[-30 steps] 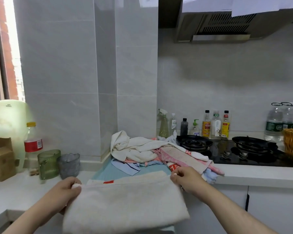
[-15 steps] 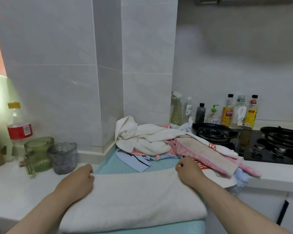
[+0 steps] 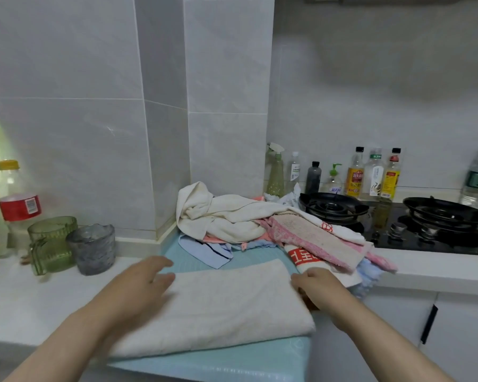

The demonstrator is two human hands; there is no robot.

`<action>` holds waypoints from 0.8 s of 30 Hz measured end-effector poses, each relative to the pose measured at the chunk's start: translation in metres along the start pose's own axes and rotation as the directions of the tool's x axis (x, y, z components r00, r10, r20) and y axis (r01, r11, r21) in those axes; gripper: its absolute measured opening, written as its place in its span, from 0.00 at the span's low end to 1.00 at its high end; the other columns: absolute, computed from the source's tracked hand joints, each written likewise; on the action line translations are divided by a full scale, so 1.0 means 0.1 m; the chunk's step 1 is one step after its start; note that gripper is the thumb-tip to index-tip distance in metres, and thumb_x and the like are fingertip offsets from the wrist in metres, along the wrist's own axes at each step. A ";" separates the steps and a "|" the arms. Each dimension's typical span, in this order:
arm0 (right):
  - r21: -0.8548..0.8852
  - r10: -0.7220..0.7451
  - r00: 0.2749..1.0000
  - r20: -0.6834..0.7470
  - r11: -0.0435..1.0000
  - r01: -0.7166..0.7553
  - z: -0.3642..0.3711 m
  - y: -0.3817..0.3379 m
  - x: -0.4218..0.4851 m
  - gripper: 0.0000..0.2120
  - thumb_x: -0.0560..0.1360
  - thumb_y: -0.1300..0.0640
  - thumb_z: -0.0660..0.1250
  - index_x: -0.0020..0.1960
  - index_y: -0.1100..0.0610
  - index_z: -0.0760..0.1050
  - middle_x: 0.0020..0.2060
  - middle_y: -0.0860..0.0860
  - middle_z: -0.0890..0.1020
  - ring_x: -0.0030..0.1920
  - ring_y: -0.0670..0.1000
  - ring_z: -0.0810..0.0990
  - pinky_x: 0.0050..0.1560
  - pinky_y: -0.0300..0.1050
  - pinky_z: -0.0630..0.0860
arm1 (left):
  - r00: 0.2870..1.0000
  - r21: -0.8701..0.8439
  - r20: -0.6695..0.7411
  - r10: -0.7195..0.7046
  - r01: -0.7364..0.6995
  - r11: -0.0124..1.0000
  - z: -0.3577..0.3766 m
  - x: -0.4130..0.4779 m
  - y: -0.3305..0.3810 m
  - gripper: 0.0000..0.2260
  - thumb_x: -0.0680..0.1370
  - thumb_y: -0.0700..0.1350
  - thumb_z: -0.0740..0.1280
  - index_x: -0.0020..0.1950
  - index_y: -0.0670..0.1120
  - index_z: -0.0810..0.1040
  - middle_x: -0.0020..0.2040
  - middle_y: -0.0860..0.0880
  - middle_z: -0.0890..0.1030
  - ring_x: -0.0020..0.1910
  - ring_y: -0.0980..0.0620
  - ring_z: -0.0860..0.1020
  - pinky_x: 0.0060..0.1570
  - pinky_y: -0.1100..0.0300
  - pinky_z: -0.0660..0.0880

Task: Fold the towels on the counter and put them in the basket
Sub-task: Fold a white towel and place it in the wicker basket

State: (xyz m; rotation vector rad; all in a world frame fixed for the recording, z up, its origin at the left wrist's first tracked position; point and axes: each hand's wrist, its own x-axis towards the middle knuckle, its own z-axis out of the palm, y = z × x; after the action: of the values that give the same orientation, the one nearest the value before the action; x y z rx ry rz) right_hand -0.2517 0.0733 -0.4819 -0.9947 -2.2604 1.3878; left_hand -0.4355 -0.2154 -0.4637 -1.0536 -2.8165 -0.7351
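Head view: a cream folded towel (image 3: 226, 304) lies flat on a pale blue mat (image 3: 232, 365) at the near edge of the white tabletop (image 3: 25, 299). The left hand (image 3: 146, 282) rests on the towel's nine o'clock end. Its grip is apart, with the fingers straight and spread over the cloth, though motion blurs them. The right hand (image 3: 318, 288) is at the three o'clock edge. Its grip is clamped on the folded towel, thumb on top and fingers curled under the edge.

At twelve to one o'clock from the folded towel lies an unfolded pile of towels (image 3: 260, 224) in cream, pink, light blue and white with red print, and its near end touches the folded towel's far right corner. At ten o'clock a green cup (image 3: 53, 244) and a grey cup (image 3: 93, 248) stand just beside each other, with a red-labelled bottle (image 3: 17, 199) behind them. At two o'clock is a black gas hob (image 3: 398, 224), with a row of bottles (image 3: 373, 175) along the wall behind it.
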 end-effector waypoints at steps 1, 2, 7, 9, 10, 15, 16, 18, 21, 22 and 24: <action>0.098 0.069 0.997 0.041 0.992 -0.073 -0.03 0.07 -0.14 0.09 0.73 0.52 0.68 0.40 0.57 0.74 0.33 0.54 0.77 0.34 0.52 0.76 0.37 0.44 0.75 | 0.997 -0.050 0.065 0.039 -0.035 0.998 0.06 -0.11 0.12 0.18 0.80 0.55 0.59 0.70 0.55 0.70 0.72 0.57 0.68 0.69 0.56 0.68 0.67 0.61 0.62; 0.197 0.139 0.986 0.088 0.968 -0.154 -0.04 0.14 -0.25 0.09 0.72 0.52 0.70 0.41 0.58 0.76 0.33 0.54 0.79 0.36 0.53 0.78 0.39 0.45 0.79 | 0.987 -0.054 0.151 0.056 -0.048 0.997 0.13 -0.18 0.21 0.19 0.80 0.57 0.59 0.71 0.56 0.69 0.74 0.58 0.66 0.71 0.57 0.66 0.68 0.62 0.60; 0.439 0.242 0.935 0.259 0.833 -0.337 -0.02 0.24 -0.62 0.07 0.75 0.55 0.70 0.45 0.57 0.74 0.33 0.53 0.73 0.30 0.51 0.71 0.35 0.43 0.78 | 0.922 0.184 0.388 0.006 -0.085 0.979 0.33 -0.24 0.33 0.35 0.75 0.70 0.47 0.79 0.56 0.49 0.79 0.55 0.46 0.78 0.56 0.45 0.76 0.58 0.43; 0.504 0.222 0.938 0.267 0.797 -0.332 0.01 0.22 -0.61 0.08 0.75 0.60 0.70 0.41 0.57 0.72 0.31 0.53 0.73 0.29 0.49 0.70 0.31 0.42 0.78 | 0.911 0.188 0.412 0.023 -0.110 0.976 0.33 -0.27 0.32 0.50 0.61 0.80 0.39 0.79 0.56 0.47 0.79 0.56 0.44 0.78 0.56 0.43 0.75 0.57 0.41; 0.525 0.217 0.940 0.263 0.785 -0.328 0.00 0.19 -0.62 0.09 0.75 0.62 0.69 0.39 0.58 0.71 0.30 0.53 0.73 0.28 0.49 0.70 0.29 0.40 0.77 | 0.907 0.194 0.419 0.024 -0.115 0.974 0.33 -0.28 0.31 0.56 0.54 0.81 0.35 0.79 0.56 0.46 0.79 0.57 0.43 0.78 0.57 0.43 0.75 0.57 0.41; 0.555 0.275 0.917 0.289 0.733 -0.395 -0.13 0.25 -0.67 0.04 0.74 0.71 0.65 0.42 0.65 0.75 0.27 0.55 0.78 0.22 0.47 0.72 0.20 0.35 0.71 | 0.907 0.250 0.419 0.031 -0.148 0.957 0.29 -0.35 0.35 0.59 0.52 0.82 0.36 0.79 0.55 0.42 0.79 0.55 0.41 0.78 0.56 0.42 0.76 0.56 0.40; 0.497 0.279 0.917 0.286 0.774 -0.391 -0.13 0.29 -0.69 0.06 0.73 0.71 0.65 0.41 0.63 0.75 0.25 0.53 0.77 0.22 0.47 0.72 0.21 0.35 0.70 | 0.907 0.260 0.421 0.026 -0.148 0.954 0.30 -0.35 0.35 0.59 0.52 0.82 0.37 0.79 0.55 0.42 0.79 0.54 0.41 0.78 0.56 0.42 0.76 0.56 0.40; 0.357 0.244 0.938 0.248 0.877 -0.322 -0.13 0.33 -0.70 0.09 0.70 0.70 0.67 0.37 0.58 0.72 0.24 0.51 0.75 0.24 0.48 0.71 0.26 0.37 0.70 | 0.896 0.270 0.445 0.005 -0.140 0.953 0.29 -0.33 0.38 0.59 0.53 0.82 0.39 0.79 0.54 0.42 0.79 0.53 0.41 0.78 0.55 0.41 0.76 0.55 0.40; 0.377 0.102 0.974 0.203 0.910 -0.174 -0.14 0.21 -0.63 0.11 0.68 0.67 0.69 0.47 0.56 0.73 0.36 0.53 0.80 0.33 0.51 0.76 0.34 0.42 0.74 | 0.905 0.284 0.426 0.002 -0.136 0.949 0.30 -0.28 0.47 0.48 0.67 0.78 0.50 0.79 0.53 0.45 0.79 0.53 0.42 0.78 0.55 0.42 0.76 0.54 0.41; 0.426 0.073 0.976 0.206 0.891 -0.156 -0.14 0.15 -0.60 0.15 0.69 0.65 0.69 0.53 0.52 0.73 0.42 0.54 0.82 0.36 0.52 0.79 0.36 0.43 0.76 | 0.915 0.260 0.403 0.026 -0.142 0.955 0.32 -0.27 0.52 0.43 0.72 0.74 0.53 0.79 0.53 0.46 0.79 0.54 0.43 0.78 0.55 0.42 0.76 0.55 0.41; 0.502 0.033 0.969 0.244 0.851 -0.155 -0.12 0.04 -0.52 0.18 0.73 0.63 0.68 0.58 0.46 0.72 0.49 0.57 0.84 0.42 0.55 0.82 0.39 0.45 0.78 | 0.915 0.201 0.399 0.067 -0.158 0.967 0.38 -0.27 0.59 0.40 0.73 0.73 0.54 0.79 0.56 0.47 0.79 0.55 0.43 0.78 0.56 0.42 0.76 0.56 0.41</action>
State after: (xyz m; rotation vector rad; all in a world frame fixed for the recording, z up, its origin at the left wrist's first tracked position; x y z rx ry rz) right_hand -0.2062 0.0458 -0.4746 -0.7971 -1.8158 2.0997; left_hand -0.3734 -0.1763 -0.4784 -1.4420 -3.0202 -0.1930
